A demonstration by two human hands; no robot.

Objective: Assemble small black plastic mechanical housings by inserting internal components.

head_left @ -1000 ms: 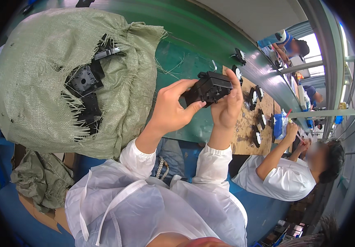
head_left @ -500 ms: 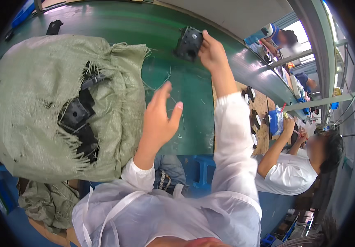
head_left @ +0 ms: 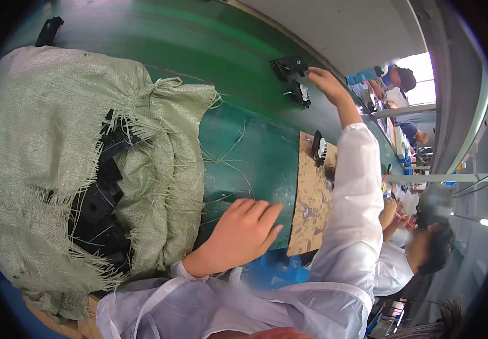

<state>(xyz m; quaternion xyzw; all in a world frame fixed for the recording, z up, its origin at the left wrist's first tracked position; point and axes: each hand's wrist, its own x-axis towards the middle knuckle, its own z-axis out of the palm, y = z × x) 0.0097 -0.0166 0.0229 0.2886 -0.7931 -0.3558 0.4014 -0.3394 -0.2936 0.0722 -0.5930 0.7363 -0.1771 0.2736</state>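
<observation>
1. Here, the right hand [head_left: 327, 85] reaches to the far side of the green bench [head_left: 187, 45], its arm stretched out in a white sleeve [head_left: 354, 192].
2. Its fingers are bent and drawn close together, with their tips at the right-hand end of a black housing [head_left: 289, 66]; whether they touch or grip it, I cannot tell.
3. That housing lies on the bench near its far edge, and a smaller black-and-white part [head_left: 299, 94] sits just beside it, on the near side.
4. The left hand [head_left: 241, 236] is at the near edge of the bench, palm down, fingers loosely curled and thumb apart, with nothing visible in its grasp.
5. To its left bulges a pale green woven sack [head_left: 35, 147], torn open along a frayed slit; black parts [head_left: 94, 206] show inside.
6. Loose threads [head_left: 230, 163] trail across the bench between the sack and a wooden board [head_left: 310, 212], which bears another black-and-white part [head_left: 318, 148].
7. Beyond the sack, at far left, stands one more black piece [head_left: 49, 31].
8. On the right, a co-worker in white [head_left: 393, 270] sits close by.
</observation>
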